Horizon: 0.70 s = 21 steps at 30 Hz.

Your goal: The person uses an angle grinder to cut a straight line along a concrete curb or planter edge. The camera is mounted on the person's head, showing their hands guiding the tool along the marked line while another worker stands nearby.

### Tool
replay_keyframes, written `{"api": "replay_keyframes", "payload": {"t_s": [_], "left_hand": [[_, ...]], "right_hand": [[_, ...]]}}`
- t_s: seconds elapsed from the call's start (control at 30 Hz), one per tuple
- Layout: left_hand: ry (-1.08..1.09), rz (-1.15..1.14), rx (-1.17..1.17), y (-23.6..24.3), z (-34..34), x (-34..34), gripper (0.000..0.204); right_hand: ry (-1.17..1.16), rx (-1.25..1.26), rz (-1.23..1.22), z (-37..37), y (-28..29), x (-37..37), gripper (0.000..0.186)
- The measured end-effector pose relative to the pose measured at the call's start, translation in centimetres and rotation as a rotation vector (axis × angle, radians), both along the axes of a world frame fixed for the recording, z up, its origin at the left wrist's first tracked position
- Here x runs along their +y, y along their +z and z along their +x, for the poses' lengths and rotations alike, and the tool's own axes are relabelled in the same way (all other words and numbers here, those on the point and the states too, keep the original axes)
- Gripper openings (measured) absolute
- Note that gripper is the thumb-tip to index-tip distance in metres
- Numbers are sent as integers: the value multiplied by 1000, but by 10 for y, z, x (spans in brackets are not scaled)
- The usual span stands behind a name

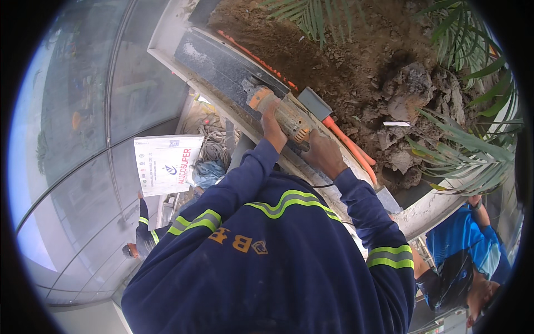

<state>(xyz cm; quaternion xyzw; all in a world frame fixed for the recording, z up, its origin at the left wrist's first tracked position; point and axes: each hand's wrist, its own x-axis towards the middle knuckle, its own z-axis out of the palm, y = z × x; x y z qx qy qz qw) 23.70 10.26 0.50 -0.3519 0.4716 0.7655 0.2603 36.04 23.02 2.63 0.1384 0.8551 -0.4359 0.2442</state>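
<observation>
Both my hands hold a dusty orange-and-grey angle grinder (pixel 292 121) in the middle of the head view. My left hand (pixel 272 127) wraps round its body behind the orange collar. The right hand (pixel 324 151) grips the rear end, and a dark cord runs down from there. The grinder's head is over a dark grey stone slab (pixel 208 58) on the planter wall; whether its disc touches the slab I cannot tell. Just right of the grinder lies a mallet with a grey block head (pixel 315 103) and an orange handle (pixel 347 142).
Soil (pixel 350 67) with clods and palm fronds (pixel 473 145) fills the planter. An orange strip (pixel 253 53) runs along the slab's far edge. At left, a person (pixel 146 234) holds a white printed panel (pixel 167 164) beside glass walls. Another person in blue (pixel 464 239) is at lower right.
</observation>
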Motion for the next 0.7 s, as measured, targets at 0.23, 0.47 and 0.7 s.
{"api": "replay_keyframes", "payload": {"t_s": [0.23,0.47,0.7], "left_hand": [[-9,4,-64,5,42,11,37],[-40,-13,7,-3,28,3,35],[-11,-18,33,-8,0,-3,33]], "right_hand": [[2,-58,4,42,15,12,49],[21,-45,7,28,5,7,47],[22,7,9,1,-5,0,45]]}}
